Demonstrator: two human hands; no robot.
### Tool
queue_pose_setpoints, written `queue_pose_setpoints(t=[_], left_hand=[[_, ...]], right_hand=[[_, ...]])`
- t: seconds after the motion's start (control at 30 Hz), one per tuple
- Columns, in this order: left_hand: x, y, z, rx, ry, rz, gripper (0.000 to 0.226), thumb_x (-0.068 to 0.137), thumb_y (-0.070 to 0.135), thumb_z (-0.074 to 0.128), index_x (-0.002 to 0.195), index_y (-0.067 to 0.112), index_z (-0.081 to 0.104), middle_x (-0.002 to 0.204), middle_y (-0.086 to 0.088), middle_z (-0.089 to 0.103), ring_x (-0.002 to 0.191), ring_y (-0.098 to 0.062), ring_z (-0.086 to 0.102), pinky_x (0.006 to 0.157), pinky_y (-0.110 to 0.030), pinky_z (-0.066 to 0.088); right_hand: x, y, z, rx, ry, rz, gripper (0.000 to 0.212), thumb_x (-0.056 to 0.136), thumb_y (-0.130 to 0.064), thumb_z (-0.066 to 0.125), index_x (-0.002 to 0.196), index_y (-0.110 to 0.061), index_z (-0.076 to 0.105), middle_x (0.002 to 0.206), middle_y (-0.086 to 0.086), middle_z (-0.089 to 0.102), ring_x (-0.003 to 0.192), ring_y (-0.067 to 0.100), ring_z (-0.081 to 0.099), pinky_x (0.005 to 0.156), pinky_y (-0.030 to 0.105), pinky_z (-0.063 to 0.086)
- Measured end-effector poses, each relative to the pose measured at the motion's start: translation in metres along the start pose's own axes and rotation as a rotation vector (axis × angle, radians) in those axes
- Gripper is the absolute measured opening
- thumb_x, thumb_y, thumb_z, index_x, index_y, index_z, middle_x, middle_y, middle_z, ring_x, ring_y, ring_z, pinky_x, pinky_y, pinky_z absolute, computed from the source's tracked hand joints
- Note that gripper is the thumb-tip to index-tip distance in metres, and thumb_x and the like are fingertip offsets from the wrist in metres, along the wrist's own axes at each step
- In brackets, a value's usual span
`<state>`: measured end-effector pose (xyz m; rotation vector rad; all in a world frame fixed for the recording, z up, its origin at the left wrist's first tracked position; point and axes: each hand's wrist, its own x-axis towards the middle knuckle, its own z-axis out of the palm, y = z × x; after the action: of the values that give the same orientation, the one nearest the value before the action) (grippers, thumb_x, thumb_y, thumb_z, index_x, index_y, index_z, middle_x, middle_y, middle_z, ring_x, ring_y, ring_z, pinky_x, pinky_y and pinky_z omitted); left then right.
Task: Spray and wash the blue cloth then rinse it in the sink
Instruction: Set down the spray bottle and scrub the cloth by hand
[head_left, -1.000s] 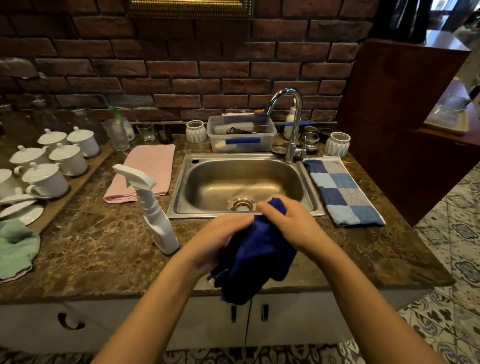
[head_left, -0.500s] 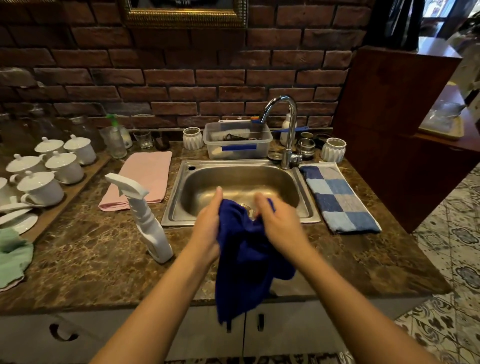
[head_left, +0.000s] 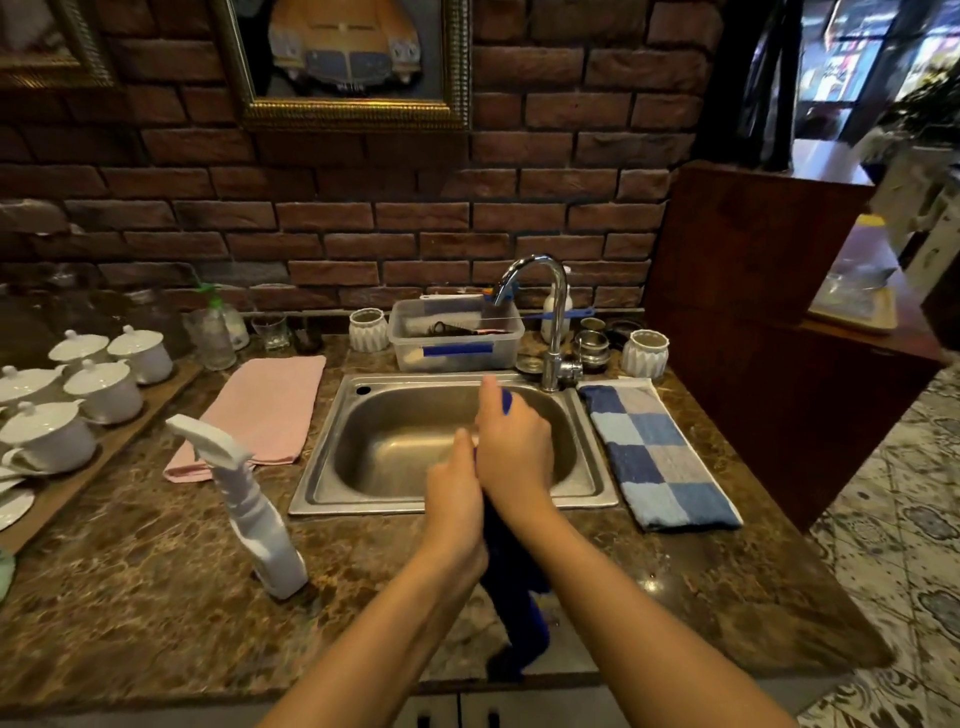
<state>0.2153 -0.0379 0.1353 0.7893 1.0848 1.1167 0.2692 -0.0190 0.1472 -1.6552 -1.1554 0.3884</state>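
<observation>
A dark blue cloth (head_left: 519, 613) is held pressed between the two palms, its tail hanging down over the front edge of the brown marbled stone counter (head_left: 156, 597) at 6 o'clock; a small tip is seen above the upper hand. The left hand (head_left: 454, 499) is closed flat against the cloth from the left, and the right hand (head_left: 514, 447) is wrapped over it from the right, above the near rim of the stainless steel sink (head_left: 322, 488). A white trigger spray bottle (head_left: 249, 499) is stood at 9 o'clock, apart from the hands. A pink folded cloth (head_left: 260, 410) is laid at 10 o'clock; a blue checked towel (head_left: 654, 457) is laid at 2 o'clock. A chrome curved tap (head_left: 550, 312) is mounted at 12 o'clock.
</observation>
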Motion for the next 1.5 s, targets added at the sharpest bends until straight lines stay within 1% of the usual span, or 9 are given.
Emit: queue_pose_setpoints(t=[0.1, 0.23, 0.43, 0.57, 0.67, 0.83, 1.1, 1.23, 1.5], left_hand=[[0.001, 0.003, 0.003, 0.013, 0.002, -0.008, 0.037, 0.098, 0.035, 0.042, 0.100, 0.010, 0.068, 0.089, -0.011, 0.070, 0.087, -0.022, 0.065, 0.077, -0.035, 0.051], [0.015, 0.011, -0.001, -0.004, 0.033, -0.026, 0.034, 0.097, 0.033, 0.045, 0.076, 0.014, 0.063, 0.052, 0.005, 0.063, 0.062, -0.011, 0.058, 0.051, -0.021, 0.047], [0.020, 0.001, -0.007, -0.031, -0.108, -0.131, 0.035, 0.096, 0.036, 0.045, 0.089, 0.010, 0.067, 0.074, -0.007, 0.071, 0.072, -0.018, 0.068, 0.072, -0.034, 0.055], [0.054, 0.017, -0.029, -0.120, -0.247, -0.203, 0.044, 0.092, 0.042, 0.050, 0.068, 0.012, 0.071, 0.067, -0.008, 0.068, 0.063, -0.019, 0.067, 0.072, -0.034, 0.053], [0.086, 0.020, -0.049, 0.349, -0.169, 0.009, 0.022, 0.093, 0.035, 0.051, 0.104, 0.018, 0.057, 0.098, -0.010, 0.064, 0.088, -0.020, 0.061, 0.083, -0.036, 0.047], [0.135, 0.023, -0.076, 0.796, -0.215, 0.389, 0.022, 0.097, 0.022, 0.043, 0.119, 0.027, 0.044, 0.093, 0.000, 0.058, 0.085, -0.018, 0.056, 0.073, -0.031, 0.039], [0.178, 0.017, -0.095, 1.339, -0.587, 0.602, 0.057, 0.072, 0.062, 0.063, 0.123, 0.038, 0.051, 0.110, 0.009, 0.060, 0.095, -0.014, 0.057, 0.080, -0.035, 0.048], [0.195, 0.015, -0.095, 1.457, -0.454, 0.738, 0.028, 0.088, 0.040, 0.054, 0.115, 0.037, 0.060, 0.109, 0.008, 0.067, 0.102, -0.018, 0.059, 0.068, -0.029, 0.035], [0.225, 0.021, -0.099, 1.185, -0.388, 0.598, 0.031, 0.097, 0.028, 0.038, 0.106, 0.022, 0.067, 0.104, 0.007, 0.065, 0.103, -0.014, 0.056, 0.098, -0.035, 0.039]], right_hand=[[0.014, 0.003, -0.002, 0.085, -0.019, 0.024, 0.052, 0.096, -0.046, 0.029, 0.066, -0.014, 0.058, 0.064, 0.001, 0.058, 0.068, 0.019, 0.058, 0.066, 0.032, 0.042], [-0.010, 0.005, 0.008, 0.049, 0.007, -0.097, 0.048, 0.095, -0.047, 0.030, 0.072, -0.015, 0.058, 0.066, -0.001, 0.057, 0.067, 0.017, 0.058, 0.062, 0.030, 0.043], [0.044, 0.020, 0.013, 0.354, -0.064, 0.220, 0.051, 0.097, -0.044, 0.030, 0.059, -0.017, 0.052, 0.059, -0.001, 0.053, 0.065, 0.018, 0.053, 0.077, 0.038, 0.044], [0.061, 0.021, 0.015, 0.581, -0.190, 0.408, 0.052, 0.094, -0.053, 0.031, 0.070, -0.015, 0.058, 0.062, 0.000, 0.055, 0.061, 0.016, 0.052, 0.064, 0.032, 0.044], [0.084, 0.024, 0.004, 0.622, -0.309, 0.470, 0.047, 0.094, -0.053, 0.033, 0.085, -0.017, 0.062, 0.083, 0.003, 0.063, 0.080, 0.017, 0.060, 0.076, 0.032, 0.050], [0.116, 0.031, 0.004, 0.130, -0.300, 0.269, 0.049, 0.097, -0.046, 0.028, 0.088, -0.014, 0.063, 0.081, 0.002, 0.064, 0.079, 0.016, 0.061, 0.070, 0.021, 0.048], [0.179, 0.058, 0.005, -0.491, -0.119, 0.069, 0.040, 0.096, -0.044, 0.032, 0.084, -0.013, 0.053, 0.100, 0.021, 0.063, 0.099, 0.037, 0.057, 0.076, 0.038, 0.035], [0.194, 0.065, 0.010, -0.367, -0.298, 0.032, 0.027, 0.095, -0.033, 0.047, 0.104, -0.012, 0.061, 0.101, 0.003, 0.059, 0.103, 0.021, 0.054, 0.083, 0.028, 0.033], [0.214, 0.064, -0.012, -0.122, -0.919, 0.156, 0.022, 0.086, -0.031, 0.058, 0.107, -0.030, 0.066, 0.118, -0.013, 0.056, 0.112, 0.009, 0.051, 0.096, 0.031, 0.039]])
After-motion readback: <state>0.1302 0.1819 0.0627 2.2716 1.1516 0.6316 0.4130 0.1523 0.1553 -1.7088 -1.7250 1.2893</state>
